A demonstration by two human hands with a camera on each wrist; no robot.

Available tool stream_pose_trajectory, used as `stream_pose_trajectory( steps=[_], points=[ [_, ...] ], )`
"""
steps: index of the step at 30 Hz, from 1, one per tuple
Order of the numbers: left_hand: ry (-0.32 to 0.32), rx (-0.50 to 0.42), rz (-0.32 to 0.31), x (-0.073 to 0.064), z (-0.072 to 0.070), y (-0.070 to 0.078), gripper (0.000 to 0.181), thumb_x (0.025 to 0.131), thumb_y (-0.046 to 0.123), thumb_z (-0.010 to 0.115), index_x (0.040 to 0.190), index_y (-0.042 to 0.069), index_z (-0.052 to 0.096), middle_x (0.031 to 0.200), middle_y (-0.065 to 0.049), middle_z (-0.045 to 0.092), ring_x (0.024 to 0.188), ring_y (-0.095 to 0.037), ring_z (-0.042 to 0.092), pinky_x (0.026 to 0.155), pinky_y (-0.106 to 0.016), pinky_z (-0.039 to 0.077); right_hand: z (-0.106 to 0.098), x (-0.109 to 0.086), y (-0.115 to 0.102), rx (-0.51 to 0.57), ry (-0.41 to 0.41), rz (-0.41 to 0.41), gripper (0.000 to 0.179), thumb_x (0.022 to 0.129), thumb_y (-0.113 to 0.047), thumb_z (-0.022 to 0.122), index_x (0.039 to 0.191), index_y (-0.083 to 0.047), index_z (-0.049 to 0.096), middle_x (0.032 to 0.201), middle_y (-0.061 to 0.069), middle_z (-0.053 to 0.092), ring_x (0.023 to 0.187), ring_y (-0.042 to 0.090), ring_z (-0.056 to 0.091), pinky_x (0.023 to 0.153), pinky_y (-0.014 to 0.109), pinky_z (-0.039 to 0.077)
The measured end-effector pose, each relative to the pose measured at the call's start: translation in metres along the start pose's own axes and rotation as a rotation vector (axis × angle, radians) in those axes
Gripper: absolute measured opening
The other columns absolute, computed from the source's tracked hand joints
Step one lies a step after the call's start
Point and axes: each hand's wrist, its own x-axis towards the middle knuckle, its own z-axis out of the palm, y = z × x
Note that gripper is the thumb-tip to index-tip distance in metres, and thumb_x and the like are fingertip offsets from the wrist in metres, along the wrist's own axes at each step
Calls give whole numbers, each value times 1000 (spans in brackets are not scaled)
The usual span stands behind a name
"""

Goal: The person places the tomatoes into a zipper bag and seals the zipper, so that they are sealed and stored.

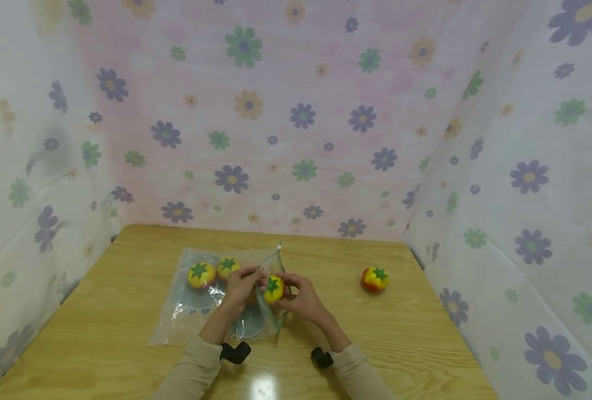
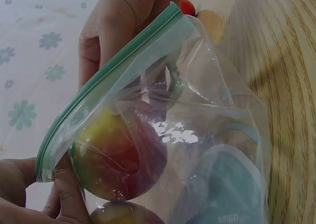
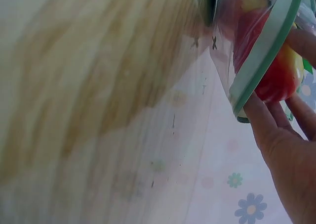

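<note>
A clear zip bag (image 1: 168,328) with a green zip edge (image 2: 109,78) lies on the table, its mouth held up and spread. My left hand (image 1: 239,287) pinches one side of the mouth between thumb and fingers. In my right hand (image 1: 307,301), a yellow-and-red tomato (image 1: 274,289) with a green leafy top is gripped at the bag's opening. The right wrist view shows the fingers (image 3: 264,122) around the tomato's red underside, beside the zip edge. Inside the bag sit two more such tomatoes, one at the left (image 1: 201,275) and another (image 1: 228,269) behind my left hand.
Farther right on the wooden table (image 1: 376,344) stands another yellow-and-red tomato (image 1: 375,279), apart from the bag. Flower-printed sheets (image 1: 275,111) enclose the table at the back and on both sides.
</note>
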Motion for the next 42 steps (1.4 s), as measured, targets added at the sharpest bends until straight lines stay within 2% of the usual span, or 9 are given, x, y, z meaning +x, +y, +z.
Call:
stream_pose_trajectory(
  steps=[6,11,18,27,31,34,38,42],
  points=[
    [-1,-7,-15,2,1,2,27,100,8,64,121,-10,64,87,-5,72,69,-9,66,64,-19,58,-2,-1,-3,32,-34,47,59,89,-4,78,143,0,54,142,18,56,126,36,57,100,42,56],
    [12,1,-24,-2,1,0,28,100,10,66,119,-9,65,88,-6,72,70,-10,66,64,-20,58,1,-4,-3,45,-41,30,58,91,-4,76,144,2,53,144,21,55,127,40,56,100,45,55],
    [26,-51,-23,-5,4,-5,30,99,8,67,121,-12,62,88,-8,74,70,-10,67,63,-21,59,4,-5,0,42,-31,46,57,91,-2,76,143,4,52,144,21,55,128,39,57,97,36,57],
    [28,-42,-9,-2,2,-5,28,98,9,68,117,-10,65,86,-5,74,69,-9,68,61,-20,59,6,0,0,-28,-15,34,56,88,-1,78,139,6,56,141,25,55,124,44,58,94,44,59],
    [21,-54,-3,-2,2,-5,30,98,12,69,117,-11,65,86,-4,74,68,-9,68,61,-20,58,7,2,0,-16,-31,48,54,86,4,78,136,10,56,138,29,55,120,48,59,91,48,60],
    [4,-63,-7,-4,1,-3,32,99,13,68,120,-11,64,87,-4,75,69,-9,68,61,-20,58,4,1,-18,-4,-59,70,54,86,6,76,135,13,55,137,32,54,119,49,58,91,48,60],
    [6,-62,-3,-3,1,-4,33,99,14,69,120,-11,64,88,-4,75,69,-9,68,62,-21,58,4,2,-19,-38,-58,90,53,87,0,79,134,9,57,137,28,57,117,44,60,90,42,61],
    [24,-56,5,-3,1,-5,33,99,15,69,119,-10,65,86,-2,74,69,-8,68,62,-20,58,6,5,-4,-55,-39,100,54,88,-5,80,136,5,57,139,25,57,117,42,62,88,39,61]
  ],
)
